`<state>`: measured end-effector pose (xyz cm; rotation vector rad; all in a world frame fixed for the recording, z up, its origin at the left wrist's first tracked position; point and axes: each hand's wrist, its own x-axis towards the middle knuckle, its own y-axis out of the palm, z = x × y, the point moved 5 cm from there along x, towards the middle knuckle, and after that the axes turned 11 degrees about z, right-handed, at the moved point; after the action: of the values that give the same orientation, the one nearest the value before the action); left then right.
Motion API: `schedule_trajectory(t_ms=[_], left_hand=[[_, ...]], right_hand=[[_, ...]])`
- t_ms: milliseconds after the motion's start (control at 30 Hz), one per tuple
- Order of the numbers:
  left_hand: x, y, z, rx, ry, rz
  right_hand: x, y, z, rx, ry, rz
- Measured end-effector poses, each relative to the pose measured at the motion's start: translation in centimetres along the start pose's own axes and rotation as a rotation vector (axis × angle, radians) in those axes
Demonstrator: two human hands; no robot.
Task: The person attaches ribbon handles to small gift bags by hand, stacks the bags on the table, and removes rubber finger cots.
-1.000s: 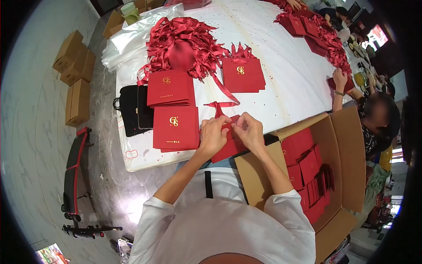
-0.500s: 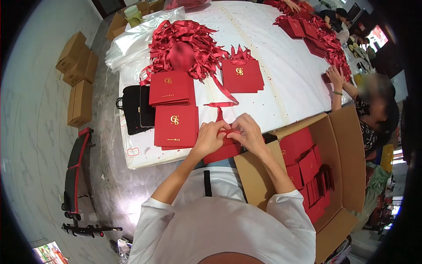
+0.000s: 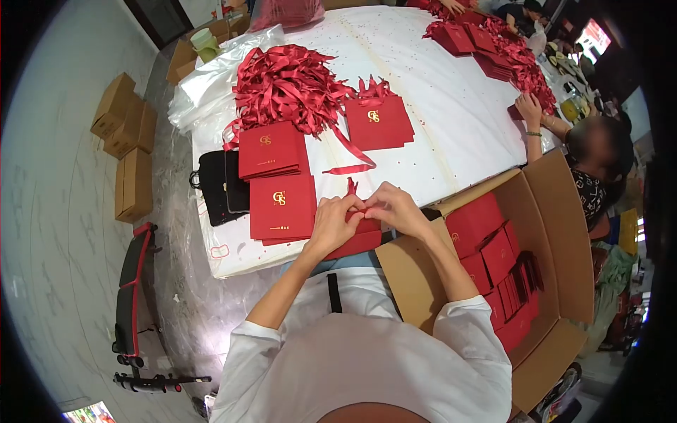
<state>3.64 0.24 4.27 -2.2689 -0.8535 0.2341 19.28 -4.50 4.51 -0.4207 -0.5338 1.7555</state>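
At the table's near edge, my left hand (image 3: 333,224) and my right hand (image 3: 396,210) meet over a red paper bag (image 3: 358,244). Both sets of fingertips pinch a red ribbon (image 3: 352,187) at the bag's top, and one end of it sticks up behind them. The fingers cover the middle of the ribbon, so I cannot tell whether it is knotted. Just left of my left hand lies a stack of red bags (image 3: 282,208) with gold lettering, with a second stack (image 3: 270,149) behind it. A loose ribbon (image 3: 350,169) lies beyond my hands.
A heap of red ribbons (image 3: 282,88) and ribboned bags (image 3: 379,123) lie farther back on the white table (image 3: 423,173). An open carton (image 3: 557,233) holding red bags stands close on my right. A black pouch (image 3: 215,187) lies at left. A co-worker's hand (image 3: 529,109) is at the far right edge.
My fingertips have drawn closer together over the ribbon, and less of it shows between them. The view has shifted slightly. The stacks look the same.
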Motion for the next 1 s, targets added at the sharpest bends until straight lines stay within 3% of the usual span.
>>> schedule_trajectory(t_ms=[167,233,267,433,567,667,767,800,867,1000], left_hand=[[-0.3,-0.1,-0.5,0.082,0.063,-0.096],[-0.3,0.0,-1.1,0.158,0.202,-0.183],[-0.3,0.2,-0.9,0.153,0.21,-0.179],[-0.3,0.3,-1.0,0.25,0.259,-0.207],[-0.2,0.4,-0.3,0.227,0.269,-0.259],[0.0,-0.2,0.4,0.145,0.18,-0.29],[0.0,0.2,0.0,0.083,0.172,-0.207],[0.0,0.3,-0.3,0.088,0.177,-0.206],[0.1,0.4,-0.2,0.014,0.099,-0.195],[0.3,0.4,1.9,-0.039,0.001,-0.183]], right_hand=[[2.0,-1.0,-2.1,-0.019,0.023,0.112],[2.8,-0.7,-2.8,0.0,0.186,0.368],[3.0,-0.7,-3.1,0.094,0.293,0.395],[4.0,-0.6,-3.7,0.199,0.31,0.389],[4.5,-0.2,-3.0,0.293,0.426,0.327],[5.0,0.3,-4.3,0.349,0.412,0.044],[5.9,-0.7,-3.1,0.422,0.534,-0.217],[6.1,-0.9,-3.7,0.424,0.529,-0.223],[6.5,-1.4,-5.2,0.436,0.317,-0.289],[2.9,-2.9,-7.3,0.409,0.28,-0.44]])
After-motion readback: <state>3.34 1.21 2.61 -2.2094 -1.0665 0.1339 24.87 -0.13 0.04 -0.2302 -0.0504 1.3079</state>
